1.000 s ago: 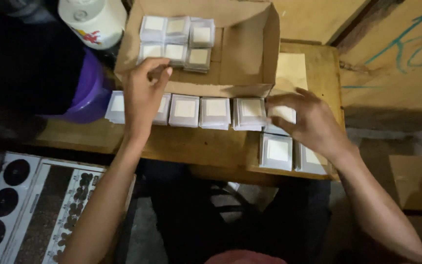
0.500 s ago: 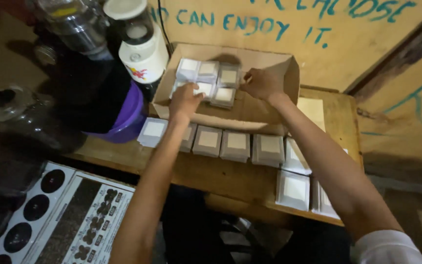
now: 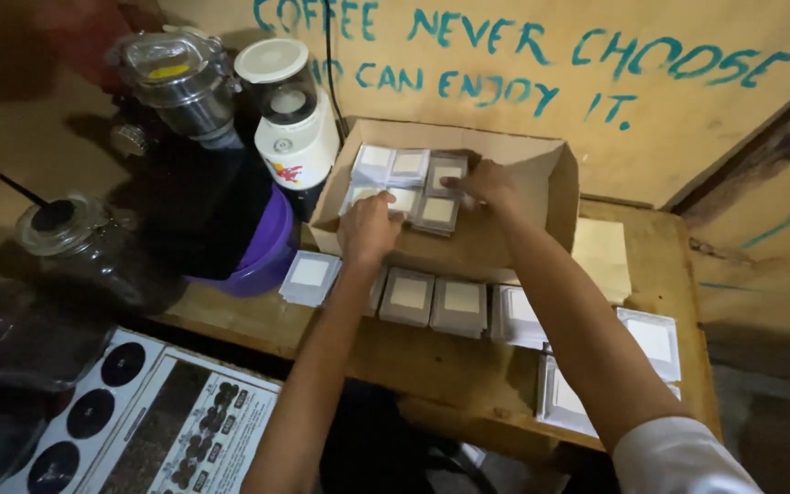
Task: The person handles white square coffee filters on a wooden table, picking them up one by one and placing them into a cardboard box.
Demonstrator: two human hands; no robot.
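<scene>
Head cam: both hands in the cardboard box (image 3: pixel 555 197), left hand (image 3: pixel 369 229) and right hand (image 3: pixel 485 183) fingers pressed on white sachets (image 3: pixel 409 187), looks like tidying stacks; next needs gentle squaring.

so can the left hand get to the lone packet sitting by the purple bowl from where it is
Probably yes. The left hand is over the box edge, and the packet lies just below and left of it on the table, uncovered with nothing between.

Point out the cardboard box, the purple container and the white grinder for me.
cardboard box (image 3: pixel 561 187), head view, on its right wall.
purple container (image 3: pixel 272 252), head view, on its curved side, left of the box.
white grinder (image 3: pixel 299 146), head view, on its white body below the clear top.
</scene>
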